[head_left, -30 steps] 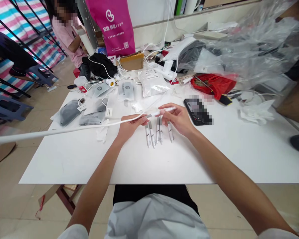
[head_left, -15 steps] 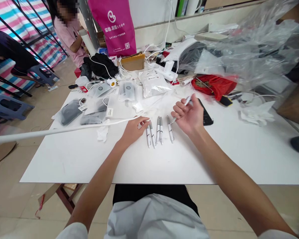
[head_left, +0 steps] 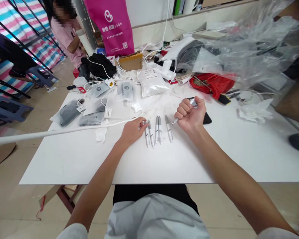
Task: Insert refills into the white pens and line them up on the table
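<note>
My right hand is wrapped round a silver-and-white pen. Its pointed tip sticks out at the lower left of the fist, and its other end shows beside my thumb. My left hand rests on the table with loosely bent fingers, thumb and forefinger apart, at the upper ends of the leftmost pens. Between my hands lie more matching pens: a close pair in the middle and a single pen nearest the right hand. A black phone lies partly hidden behind the right hand.
A white cable crosses the table's left side. Beyond it lie bagged dark items and a filled white pouch. A red bag and clear plastic cover the back right. A person in pink is at the far left.
My right hand has closed more tightly round the pen, its thumb now bent near the pen's upper end. My left hand has hardly moved. The view has shifted slightly.
</note>
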`<state>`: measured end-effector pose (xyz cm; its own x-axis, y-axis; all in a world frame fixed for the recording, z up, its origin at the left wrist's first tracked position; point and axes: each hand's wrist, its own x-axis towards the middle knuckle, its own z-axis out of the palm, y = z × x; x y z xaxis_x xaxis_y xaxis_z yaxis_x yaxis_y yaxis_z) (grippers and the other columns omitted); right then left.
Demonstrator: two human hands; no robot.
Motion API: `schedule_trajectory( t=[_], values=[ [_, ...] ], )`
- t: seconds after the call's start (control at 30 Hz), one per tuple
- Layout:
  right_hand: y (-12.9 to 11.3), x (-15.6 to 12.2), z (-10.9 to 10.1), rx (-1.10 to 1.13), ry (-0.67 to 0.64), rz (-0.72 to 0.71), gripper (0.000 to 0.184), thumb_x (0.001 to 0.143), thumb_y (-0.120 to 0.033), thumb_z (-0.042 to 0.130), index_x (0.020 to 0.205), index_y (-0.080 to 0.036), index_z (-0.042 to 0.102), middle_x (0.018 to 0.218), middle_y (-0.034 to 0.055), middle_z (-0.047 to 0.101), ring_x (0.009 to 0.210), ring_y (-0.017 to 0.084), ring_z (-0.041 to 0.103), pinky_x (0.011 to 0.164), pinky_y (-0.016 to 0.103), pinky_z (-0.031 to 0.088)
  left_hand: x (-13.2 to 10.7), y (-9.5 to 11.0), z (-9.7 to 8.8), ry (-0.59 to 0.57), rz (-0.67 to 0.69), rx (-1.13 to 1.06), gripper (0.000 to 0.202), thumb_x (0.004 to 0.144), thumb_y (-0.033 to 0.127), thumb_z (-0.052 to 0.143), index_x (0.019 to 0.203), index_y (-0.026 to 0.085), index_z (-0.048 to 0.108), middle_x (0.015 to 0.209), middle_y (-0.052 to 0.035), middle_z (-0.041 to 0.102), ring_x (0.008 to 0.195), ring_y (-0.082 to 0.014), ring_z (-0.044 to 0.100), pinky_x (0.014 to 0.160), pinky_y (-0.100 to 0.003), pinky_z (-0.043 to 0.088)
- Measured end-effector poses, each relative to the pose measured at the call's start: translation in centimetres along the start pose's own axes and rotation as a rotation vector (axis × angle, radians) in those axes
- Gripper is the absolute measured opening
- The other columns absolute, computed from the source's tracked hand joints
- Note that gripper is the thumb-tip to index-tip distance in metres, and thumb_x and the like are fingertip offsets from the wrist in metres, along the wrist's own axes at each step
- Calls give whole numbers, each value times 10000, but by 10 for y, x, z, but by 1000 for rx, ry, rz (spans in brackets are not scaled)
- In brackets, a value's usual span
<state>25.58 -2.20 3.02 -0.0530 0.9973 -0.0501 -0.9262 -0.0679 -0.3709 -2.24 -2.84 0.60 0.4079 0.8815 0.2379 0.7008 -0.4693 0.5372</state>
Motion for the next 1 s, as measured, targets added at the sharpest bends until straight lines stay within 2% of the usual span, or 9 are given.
schedule_trajectory(
  t=[0.27,0.43,0.53,0.6,0.67,0.73,0.8,0.9,1.0],
  values=[
    [1,2,-4,31,35,-21,509,930,-439,624,743,-264,185,534,-101,167,424,97,126,383,264,177,0,1,0,-22,-4,9,141,1038,376,660,1116,264,693,885,13,706,802,-189,624,780,-337,460],
    [7,-2,10,-62,28,-60,522,980,-532,663,724,-251,305,556,-90,260,449,93,261,423,233,337,-1,4,0,-33,-6,-13,228,1052,446,641,1175,259,687,910,3,705,829,-194,633,793,-342,468],
    [12,3,16,-215,54,-125,442,1007,-506,678,751,-244,431,634,-51,444,573,117,472,558,240,489,-2,8,1,-54,12,-13,269,1038,481,662,1190,261,689,958,-10,710,898,-207,659,808,-344,474],
    [13,5,20,-386,83,-213,426,983,-610,695,798,-263,531,782,-12,593,689,141,565,603,257,517,-3,9,2,-67,33,0,298,1035,504,662,1206,261,691,1000,-25,715,950,-220,670,823,-347,479],
    [9,3,22,-600,69,-349,425,947,-702,696,858,-294,617,903,5,653,712,148,576,594,269,501,-4,9,3,-77,53,13,320,1042,517,646,1224,258,693,1024,-35,714,970,-227,670,828,-350,482],
    [3,-8,21,-884,4,-501,394,957,-711,677,949,-317,689,992,21,679,731,154,603,643,304,526,-4,8,4,-80,56,10,321,1048,510,633,1238,256,688,1021,-37,709,957,-228,667,821,-352,482],
    [-3,-27,14,-1287,-77,-591,347,1018,-640,630,1087,-319,739,1159,64,713,932,210,705,819,379,589,-4,7,4,-87,41,-9,303,1050,485,630,1245,258,677,1008,-34,704,935,-227,666,814,-356,483],
    [-5,-61,-8,-1842,-231,-581,316,1059,-511,607,1247,-296,743,1413,125,684,1366,341,640,1146,542,532,-3,7,3,-107,15,-19,276,1043,437,635,1252,258,656,982,-32,702,924,-236,664,816,-367,483],
    [0,-86,-33,-2080,-341,-414,430,1098,-450,527,1486,-289,618,1631,149,548,1451,354,605,1185,581,535,-3,8,3,-111,-5,-6,242,1051,383,606,1253,254,645,957,-36,697,944,-249,663,805,-374,478]
  ],
)
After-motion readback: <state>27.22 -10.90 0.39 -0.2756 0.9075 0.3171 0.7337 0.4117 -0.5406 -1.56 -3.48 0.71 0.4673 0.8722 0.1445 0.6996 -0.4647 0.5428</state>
